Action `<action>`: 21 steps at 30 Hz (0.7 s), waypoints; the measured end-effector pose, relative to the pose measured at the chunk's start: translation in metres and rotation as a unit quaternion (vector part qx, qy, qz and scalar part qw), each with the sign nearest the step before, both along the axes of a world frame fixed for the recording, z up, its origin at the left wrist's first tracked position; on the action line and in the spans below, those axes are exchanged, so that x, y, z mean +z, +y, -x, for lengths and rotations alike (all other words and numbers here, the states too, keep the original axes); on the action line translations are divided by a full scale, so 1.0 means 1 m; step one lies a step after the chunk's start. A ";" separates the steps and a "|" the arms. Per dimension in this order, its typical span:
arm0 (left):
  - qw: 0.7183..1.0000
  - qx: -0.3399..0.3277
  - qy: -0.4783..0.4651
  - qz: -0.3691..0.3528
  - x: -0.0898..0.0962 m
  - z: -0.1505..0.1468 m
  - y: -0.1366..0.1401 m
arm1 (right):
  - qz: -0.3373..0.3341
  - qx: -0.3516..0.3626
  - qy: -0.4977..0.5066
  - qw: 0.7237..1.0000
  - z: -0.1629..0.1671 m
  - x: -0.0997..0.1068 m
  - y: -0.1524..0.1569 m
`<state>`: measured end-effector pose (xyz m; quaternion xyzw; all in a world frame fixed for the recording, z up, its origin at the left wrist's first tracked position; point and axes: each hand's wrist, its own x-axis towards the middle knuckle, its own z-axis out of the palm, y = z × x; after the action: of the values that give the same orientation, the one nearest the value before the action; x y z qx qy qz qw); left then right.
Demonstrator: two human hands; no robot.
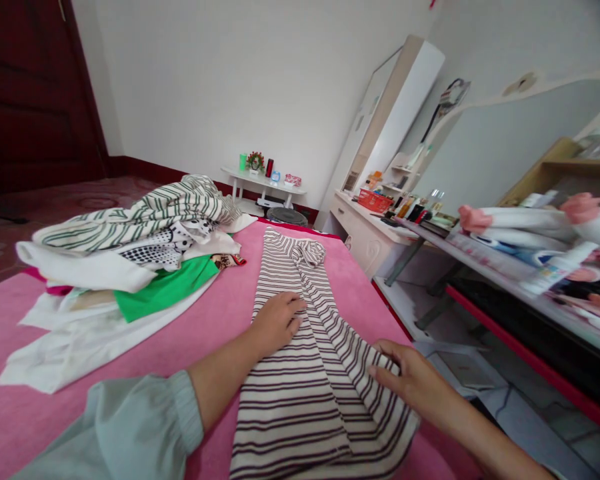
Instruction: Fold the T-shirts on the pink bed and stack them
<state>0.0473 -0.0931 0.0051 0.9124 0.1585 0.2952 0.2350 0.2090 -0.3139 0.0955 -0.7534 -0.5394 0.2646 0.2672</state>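
Observation:
A white garment with dark stripes (pixel 290 400) lies lengthwise on the pink bed cover (pixel 230 320), its right side folded over in a long strip. At its far end a bunched bit of the same striped cloth (pixel 311 253) sits on top. My left hand (pixel 279 323) rests palm down on the middle of the garment, fingers loosely bent and holding nothing. Along the right edge, my right hand (pixel 405 373) pinches the striped cloth between thumb and fingers, lifting it slightly. The near end of the garment runs out of view at the bottom.
A heap of clothes (pixel 145 247) lies left on the bed, with striped, dotted, white and green pieces. A cluttered table (pixel 480 257) stands close on the right, before a dresser with a mirror (pixel 520 147). A small white shelf table (pixel 265 180) stands beyond the bed.

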 end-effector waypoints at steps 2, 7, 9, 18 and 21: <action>0.998 0.001 -0.038 0.044 0.003 0.001 0.000 | 0.011 0.030 0.056 0.998 0.028 0.012 -0.002; 0.989 0.017 -0.096 0.111 0.011 0.004 -0.001 | 0.096 0.091 0.171 0.976 0.051 0.018 0.017; 0.990 0.017 -0.084 0.109 0.012 0.004 -0.003 | 0.064 0.061 0.192 0.977 0.027 0.007 0.048; 0.999 -0.031 -0.003 0.023 0.018 0.006 -0.006 | -0.063 -0.166 0.309 0.934 -0.086 -0.037 0.210; 0.999 -0.027 0.003 0.031 0.016 0.005 -0.005 | -0.067 -0.171 0.301 0.936 -0.095 -0.035 0.249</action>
<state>0.0422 -0.0984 0.0211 0.9095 0.1439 0.2810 0.2706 0.3041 -0.0653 0.0602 -0.6998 -0.3130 0.3921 0.5084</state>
